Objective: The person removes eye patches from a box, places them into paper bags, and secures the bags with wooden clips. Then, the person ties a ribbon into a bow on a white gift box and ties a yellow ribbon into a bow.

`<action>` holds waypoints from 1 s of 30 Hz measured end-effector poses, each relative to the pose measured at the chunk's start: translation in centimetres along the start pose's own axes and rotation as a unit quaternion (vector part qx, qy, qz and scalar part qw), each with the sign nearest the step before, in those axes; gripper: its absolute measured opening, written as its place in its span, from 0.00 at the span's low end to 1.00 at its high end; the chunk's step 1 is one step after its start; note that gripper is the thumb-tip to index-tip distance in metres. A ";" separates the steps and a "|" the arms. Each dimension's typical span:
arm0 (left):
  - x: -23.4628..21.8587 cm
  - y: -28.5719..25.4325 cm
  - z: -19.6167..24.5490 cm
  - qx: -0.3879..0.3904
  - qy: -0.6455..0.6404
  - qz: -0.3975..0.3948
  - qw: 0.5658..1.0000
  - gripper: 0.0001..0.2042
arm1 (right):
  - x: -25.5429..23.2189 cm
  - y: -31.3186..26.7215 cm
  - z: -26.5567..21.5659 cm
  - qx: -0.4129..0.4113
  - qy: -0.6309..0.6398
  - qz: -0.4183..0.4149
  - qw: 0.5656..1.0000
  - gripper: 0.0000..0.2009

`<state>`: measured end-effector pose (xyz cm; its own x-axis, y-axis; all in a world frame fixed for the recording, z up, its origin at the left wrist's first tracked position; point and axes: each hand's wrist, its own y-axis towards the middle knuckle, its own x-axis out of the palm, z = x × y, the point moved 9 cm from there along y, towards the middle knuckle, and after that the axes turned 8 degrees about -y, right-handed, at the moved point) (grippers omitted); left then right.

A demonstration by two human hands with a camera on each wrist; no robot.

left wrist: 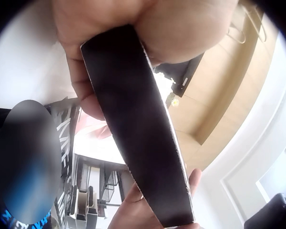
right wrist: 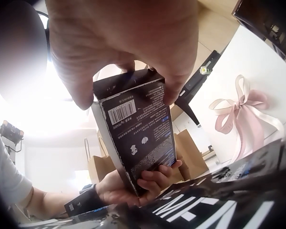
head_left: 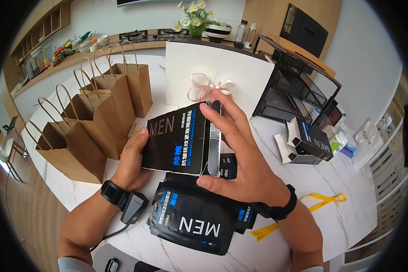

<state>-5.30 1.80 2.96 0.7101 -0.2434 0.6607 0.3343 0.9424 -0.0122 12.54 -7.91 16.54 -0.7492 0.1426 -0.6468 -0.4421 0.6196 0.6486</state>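
A black eye patch box (head_left: 172, 140) with "MEN" printed on it is held over the table between both hands. My left hand (head_left: 133, 154) grips its left end, thumb on the printed face. At the other end, a glossy flap (head_left: 214, 156) shows, and my right hand (head_left: 245, 158) spans that end with thumb and fingers at its corners. The right wrist view shows the box's barcode side (right wrist: 138, 129). Below the hands lies a pile of black sachets (head_left: 190, 220) marked "MEN"; more sachets (head_left: 245, 216) stick out beside it.
Several brown paper bags (head_left: 72, 145) stand in a row at left. Behind the hands is a white box (head_left: 190, 68) with a pink bow (head_left: 208, 88). A black mesh rack (head_left: 299, 86) and another black box (head_left: 310, 140) stand at right. Yellow ribbon (head_left: 322, 199) lies nearby.
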 end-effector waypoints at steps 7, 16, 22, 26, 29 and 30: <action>-0.1 0.0 -0.2 -0.011 -0.008 0.007 1.000 0.20 | 0.4 -0.4 1.5 0.040 -0.002 -0.012 0.999 0.51; -0.6 0.5 -0.6 0.007 0.019 -0.006 1.000 0.21 | 1.2 -0.4 0.9 -0.006 -0.131 -0.066 0.989 0.54; 1.9 0.2 0.5 0.151 0.218 -0.070 0.962 0.31 | 0.7 0.8 -1.3 0.032 0.012 0.017 0.999 0.41; 3.1 -0.5 0.5 0.143 0.157 -0.121 0.970 0.38 | -0.2 1.6 1.6 0.109 -0.080 -0.041 0.990 0.40; 3.5 -0.5 -0.2 0.160 0.165 -0.133 0.964 0.41 | -0.4 2.4 3.5 0.134 -0.105 -0.042 0.985 0.37; 3.6 -0.6 0.0 0.184 0.190 -0.131 0.956 0.42 | -0.5 2.9 3.7 0.132 -0.111 -0.006 0.985 0.36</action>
<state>-2.93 0.38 5.40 0.8289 -0.4814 0.2849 0.3401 0.8381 0.4265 13.49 -3.38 17.28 -0.6052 0.2806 -0.7450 -0.2857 0.7970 0.5322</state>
